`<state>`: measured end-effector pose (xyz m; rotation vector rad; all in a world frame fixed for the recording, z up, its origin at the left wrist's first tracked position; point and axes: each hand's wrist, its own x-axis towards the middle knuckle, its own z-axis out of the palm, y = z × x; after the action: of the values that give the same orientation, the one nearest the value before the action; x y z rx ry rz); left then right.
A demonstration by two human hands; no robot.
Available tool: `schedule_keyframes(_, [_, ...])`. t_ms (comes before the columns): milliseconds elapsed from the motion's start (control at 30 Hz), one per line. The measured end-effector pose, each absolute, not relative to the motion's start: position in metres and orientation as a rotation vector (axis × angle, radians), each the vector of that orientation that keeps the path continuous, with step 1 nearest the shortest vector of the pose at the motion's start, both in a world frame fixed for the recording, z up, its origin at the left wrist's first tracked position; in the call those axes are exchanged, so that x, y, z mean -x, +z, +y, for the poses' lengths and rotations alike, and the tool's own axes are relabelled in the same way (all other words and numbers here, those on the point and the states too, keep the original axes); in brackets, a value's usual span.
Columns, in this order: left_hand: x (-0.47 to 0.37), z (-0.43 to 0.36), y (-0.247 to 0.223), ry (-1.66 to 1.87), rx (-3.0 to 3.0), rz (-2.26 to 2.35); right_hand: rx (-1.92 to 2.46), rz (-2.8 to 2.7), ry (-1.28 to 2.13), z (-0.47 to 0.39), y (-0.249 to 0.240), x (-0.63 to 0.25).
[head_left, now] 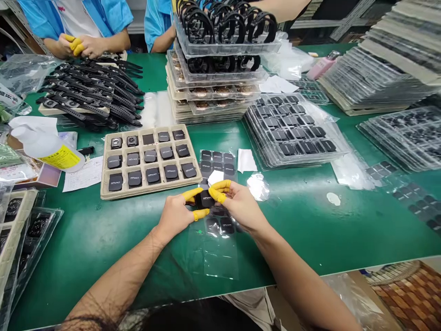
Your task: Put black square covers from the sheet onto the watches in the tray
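Observation:
Between my two hands is a black square watch case [207, 198] with pale lettering on its face. My left hand [177, 209], with yellow finger cots on, grips its left side between thumb and finger. From the right, my right hand [239, 200], also in yellow finger cots, pinches its edge. Beneath them lies a clear sheet of black square film stickers [217, 158], partly hidden by my hands. Just beyond my left hand stands a beige compartment tray [151, 189] with black watch cases; two in the back row show bare faces, and one back-row compartment holds no case.
Stacked clear trays [296, 158] with black cases stand at right, beside a tall tray stack [213, 103]. A white bottle [50, 145] and papers are on the left. Across the green table [138, 257], a person in blue sits behind a pile of black watches [93, 92].

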<state>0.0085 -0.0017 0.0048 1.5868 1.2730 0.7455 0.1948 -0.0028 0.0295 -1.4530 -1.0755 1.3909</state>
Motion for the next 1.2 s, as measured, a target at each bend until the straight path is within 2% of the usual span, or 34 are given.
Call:
schedule_keyframes(333, [-0.0083, -0.0016, 0.0037, 0.715, -1.665, 1.322, 1.484, -0.939, 1.537, -0.0025, 0.0248, -0.1877])
schedule_keyframes(1200, [-0.0096, -0.0029, 0.0000, 0.699, -1.741, 1.349, 1.567, -1.056, 1.394, -0.0038, 0.0252, -0.1828])
